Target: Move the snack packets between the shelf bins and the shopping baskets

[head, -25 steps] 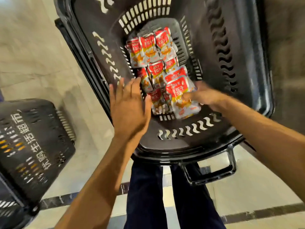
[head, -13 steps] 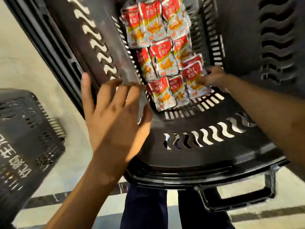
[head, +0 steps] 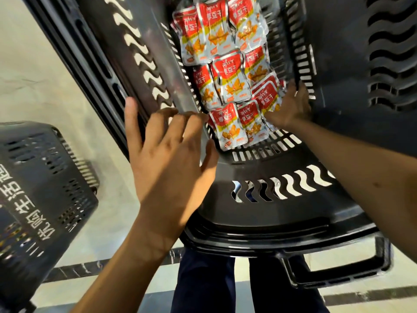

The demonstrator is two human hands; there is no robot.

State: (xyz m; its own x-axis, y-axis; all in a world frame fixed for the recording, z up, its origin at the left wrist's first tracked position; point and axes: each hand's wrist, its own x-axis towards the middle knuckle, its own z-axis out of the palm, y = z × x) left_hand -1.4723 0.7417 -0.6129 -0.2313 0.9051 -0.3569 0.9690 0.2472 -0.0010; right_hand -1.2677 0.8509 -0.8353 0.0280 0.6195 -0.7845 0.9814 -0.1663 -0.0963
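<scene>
Evidently mid-gather, judging from the head view, the only one to go on.

- Large black shopping basket (head: 270, 213) stood on the pale floor (head: 45, 64) just in front of the person's dark trouser legs (head: 203, 285), with its handle (head: 338, 274) folded down on the near side.
- Snack packets (head: 228, 73), red and silver, lay in an overlapping heap on the basket's slotted bottom. None were outside it.
- Left hand (head: 167, 159) hovered at the basket's left wall. Its fingers were spread and a little bent and held nothing, with the fingertips just short of the nearest packet.
- Right hand (head: 291, 107) was down on the right edge of the heap, touching packets, fingers mostly straight. Whether the thumb nipped a packet, I could not tell.
- A second black basket (head: 45, 177) sat well apart at the left. Its contents were hidden.

Judgement: the step in hand looked like collecting packets out of this basket. The next move would call for the left hand to drop onto the near packets and for both hands to close on a bunch. The foil looked slippery, so a firm squeeze from both sides would be wise.
</scene>
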